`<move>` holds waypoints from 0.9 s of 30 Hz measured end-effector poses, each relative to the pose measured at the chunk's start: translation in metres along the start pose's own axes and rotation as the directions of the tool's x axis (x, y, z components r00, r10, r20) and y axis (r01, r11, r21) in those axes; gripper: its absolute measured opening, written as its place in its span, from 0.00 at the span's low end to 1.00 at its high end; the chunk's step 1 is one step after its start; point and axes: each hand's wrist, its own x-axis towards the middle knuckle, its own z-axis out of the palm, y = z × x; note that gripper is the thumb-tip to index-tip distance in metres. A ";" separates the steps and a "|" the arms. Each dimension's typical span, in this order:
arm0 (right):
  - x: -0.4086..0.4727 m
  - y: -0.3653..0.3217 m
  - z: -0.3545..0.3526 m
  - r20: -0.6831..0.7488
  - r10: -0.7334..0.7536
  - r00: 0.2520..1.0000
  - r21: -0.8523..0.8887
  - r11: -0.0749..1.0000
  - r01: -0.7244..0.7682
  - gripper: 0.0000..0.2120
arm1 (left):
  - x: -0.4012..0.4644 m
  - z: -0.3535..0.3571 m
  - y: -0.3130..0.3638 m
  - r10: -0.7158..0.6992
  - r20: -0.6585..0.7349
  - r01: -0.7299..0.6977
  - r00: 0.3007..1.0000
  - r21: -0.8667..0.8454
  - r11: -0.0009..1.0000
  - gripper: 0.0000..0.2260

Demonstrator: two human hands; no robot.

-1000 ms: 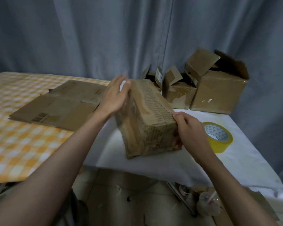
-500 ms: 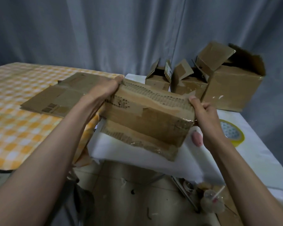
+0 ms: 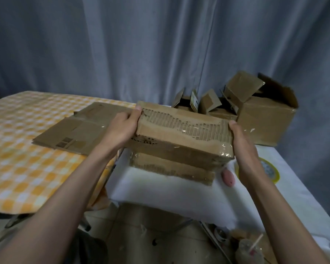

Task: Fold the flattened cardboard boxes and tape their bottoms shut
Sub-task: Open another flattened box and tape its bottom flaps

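Note:
A worn brown cardboard box (image 3: 179,138), its torn corrugated face upward and clear tape along its seams, is held lengthwise above the near edge of the white table (image 3: 179,189). My left hand (image 3: 122,128) grips its left end, thumb on top. My right hand (image 3: 240,141) grips its right end the same way. A lower flap of the box hangs toward the table. A yellow tape roll (image 3: 271,171) lies on the white table, partly hidden behind my right wrist. Flattened cardboard boxes (image 3: 78,130) lie stacked on the checked tablecloth to the left.
Several folded boxes with open top flaps (image 3: 263,121) stand at the back right against a grey curtain. A small pink object (image 3: 228,178) lies on the white table beside the box. Under the table are a drink cup with a straw (image 3: 250,250) and scraps.
The box has been turned from standing on end to lying lengthwise between my hands and lifted higher. My left hand has slid from its top to its left end.

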 end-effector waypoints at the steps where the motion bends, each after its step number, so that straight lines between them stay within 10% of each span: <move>1: 0.000 -0.002 0.000 -0.005 -0.036 0.999 0.015 0.999 0.036 0.25 | -0.004 -0.002 0.002 0.020 -0.015 -0.021 1.000 -0.086 0.996 0.19; 5: -0.001 -0.003 0.000 -0.042 -0.063 0.997 0.097 0.993 0.067 0.27 | -0.014 -0.011 0.005 0.059 -0.099 -0.085 0.993 -0.289 0.954 0.16; 9: -0.004 0.002 -0.002 -0.068 -0.145 0.987 0.137 0.979 0.153 0.08 | -0.018 -0.017 0.003 0.054 -0.069 -0.080 0.996 -0.471 0.879 0.18; 12: 0.000 0.013 -0.002 -0.022 -0.152 0.988 0.138 0.978 0.153 0.18 | -0.017 -0.017 0.000 -0.068 -0.075 0.018 0.995 -0.527 0.849 0.17; 19: 0.008 0.059 -0.003 -0.014 -0.033 0.999 -0.035 0.999 0.033 0.16 | -0.022 -0.010 -0.011 -0.259 0.093 0.275 0.961 -0.337 0.900 0.17; 27: 0.014 0.063 -0.012 -0.070 0.015 0.997 0.063 0.998 -0.011 0.10 | -0.023 -0.021 -0.025 -0.164 -0.026 0.143 0.986 -0.368 0.919 0.10</move>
